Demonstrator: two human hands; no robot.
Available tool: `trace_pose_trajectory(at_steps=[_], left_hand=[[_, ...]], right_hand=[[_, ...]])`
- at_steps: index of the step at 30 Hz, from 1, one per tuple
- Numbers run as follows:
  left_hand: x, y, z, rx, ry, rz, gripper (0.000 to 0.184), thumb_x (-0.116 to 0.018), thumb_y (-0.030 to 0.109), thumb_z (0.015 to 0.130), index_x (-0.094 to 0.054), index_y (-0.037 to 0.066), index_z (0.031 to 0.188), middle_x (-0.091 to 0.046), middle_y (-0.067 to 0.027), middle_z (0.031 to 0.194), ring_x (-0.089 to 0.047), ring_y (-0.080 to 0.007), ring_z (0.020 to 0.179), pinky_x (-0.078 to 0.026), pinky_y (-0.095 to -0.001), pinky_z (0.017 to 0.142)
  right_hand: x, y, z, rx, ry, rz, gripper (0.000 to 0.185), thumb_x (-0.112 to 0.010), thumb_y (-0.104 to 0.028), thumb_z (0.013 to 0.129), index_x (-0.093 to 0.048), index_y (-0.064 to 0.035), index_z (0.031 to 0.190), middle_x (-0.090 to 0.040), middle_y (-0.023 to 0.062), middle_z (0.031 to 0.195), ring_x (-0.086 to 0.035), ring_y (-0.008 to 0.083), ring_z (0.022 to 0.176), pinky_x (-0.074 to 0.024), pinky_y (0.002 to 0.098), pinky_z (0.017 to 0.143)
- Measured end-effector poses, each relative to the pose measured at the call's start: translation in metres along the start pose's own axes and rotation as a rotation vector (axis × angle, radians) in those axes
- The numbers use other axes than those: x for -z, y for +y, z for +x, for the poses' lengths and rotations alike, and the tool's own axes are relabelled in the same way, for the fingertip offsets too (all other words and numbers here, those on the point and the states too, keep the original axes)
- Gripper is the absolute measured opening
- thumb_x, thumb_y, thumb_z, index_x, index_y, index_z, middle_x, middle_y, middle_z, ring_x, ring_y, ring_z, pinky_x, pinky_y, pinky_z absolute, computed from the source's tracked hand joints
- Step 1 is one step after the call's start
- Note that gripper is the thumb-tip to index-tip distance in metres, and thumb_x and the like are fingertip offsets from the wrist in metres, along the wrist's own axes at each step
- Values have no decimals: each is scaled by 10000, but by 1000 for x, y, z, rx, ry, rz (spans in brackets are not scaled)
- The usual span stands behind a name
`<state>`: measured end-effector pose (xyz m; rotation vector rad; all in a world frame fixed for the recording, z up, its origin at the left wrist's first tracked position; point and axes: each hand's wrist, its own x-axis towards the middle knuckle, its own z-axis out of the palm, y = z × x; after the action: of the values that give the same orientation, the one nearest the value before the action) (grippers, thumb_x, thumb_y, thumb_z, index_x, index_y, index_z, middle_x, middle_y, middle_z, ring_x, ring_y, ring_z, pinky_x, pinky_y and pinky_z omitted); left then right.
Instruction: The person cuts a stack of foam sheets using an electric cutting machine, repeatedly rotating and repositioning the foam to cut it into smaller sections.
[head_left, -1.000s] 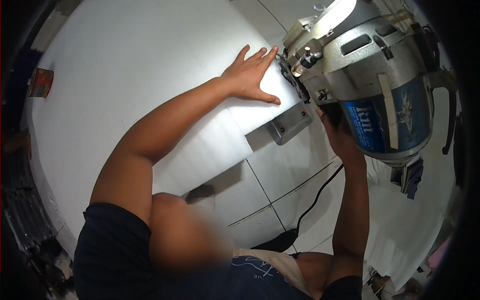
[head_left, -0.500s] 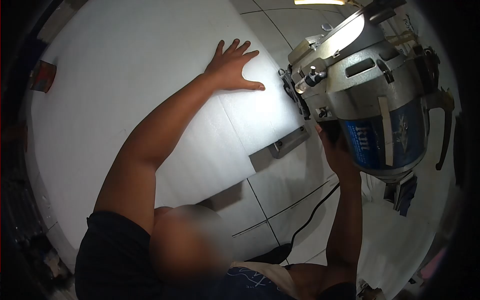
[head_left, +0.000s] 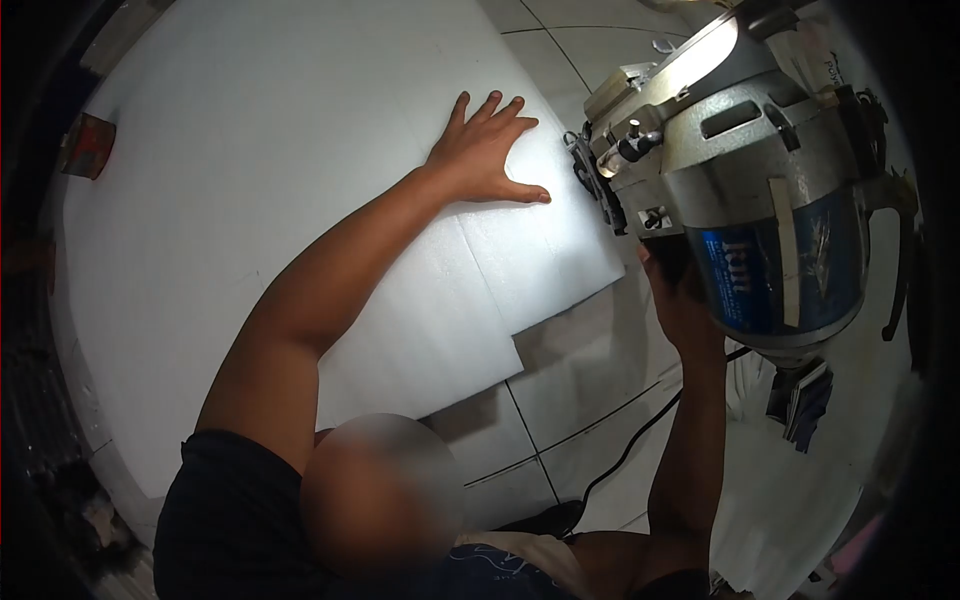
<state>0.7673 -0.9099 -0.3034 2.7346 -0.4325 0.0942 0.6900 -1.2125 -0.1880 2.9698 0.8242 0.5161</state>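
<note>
My left hand (head_left: 488, 158) lies flat with fingers spread on stacked white foam-like sheets (head_left: 300, 130), close to their right edge. A large electric cutting machine (head_left: 745, 200), metal with a blue "KM" label, stands upright at that edge. Its front guard (head_left: 597, 185) is right beside the sheets. My right hand (head_left: 685, 310) is closed at the near side of the machine, below the motor; most of its fingers are hidden behind the housing. The machine's lamp lights the sheets and my left hand.
A black power cord (head_left: 625, 450) curves across the tiled surface (head_left: 570, 390) below the machine. A reddish-brown block-like object (head_left: 88, 146) sits on the sheets' far left edge. Dark clutter (head_left: 95, 510) lies at lower left.
The machine has moved towards the sheets; its metal base, which showed beyond the sheets' near edge, is now hidden. My left hand stays flat on the sheets. The whole view has shifted slightly.
</note>
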Motion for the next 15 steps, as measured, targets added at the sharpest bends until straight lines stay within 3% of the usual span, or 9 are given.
trace_pose_trajectory(at_steps=[6,8,10,15], left_hand=[[-1,-2,2,-8,8,-18,1180,-608,902,600,-479,90,1446,-348,-194,1558,-203,-369,1497,-94,-629,1199],[1,-1,2,11,-64,-20,1156,-633,863,635,-436,80,1462,-303,-187,1582,-182,-363,1503,-64,-583,1225],[-1,-4,3,10,-55,-26,1149,-631,861,640,-437,81,1462,-301,-186,1583,-179,-358,1505,-62,-578,1226],[-9,-7,1,0,-40,-76,1132,-631,854,650,-440,82,1455,-304,-186,1580,-181,-348,1506,-51,-569,1228]], right_hand=[[-14,3,13,-20,-34,42,547,-681,-476,907,-637,13,1150,-671,184,1079,-651,341,957,-499,419,853],[-18,0,20,-4,-22,12,546,-681,-472,906,-635,10,1159,-668,188,1092,-650,344,970,-497,418,859],[-22,-6,27,-92,-51,102,496,-671,-497,913,-661,-44,1116,-645,111,1057,-635,277,927,-509,405,820],[-39,-4,42,-74,-18,73,482,-685,-475,907,-659,-40,1113,-641,122,1070,-634,286,934,-507,415,829]])
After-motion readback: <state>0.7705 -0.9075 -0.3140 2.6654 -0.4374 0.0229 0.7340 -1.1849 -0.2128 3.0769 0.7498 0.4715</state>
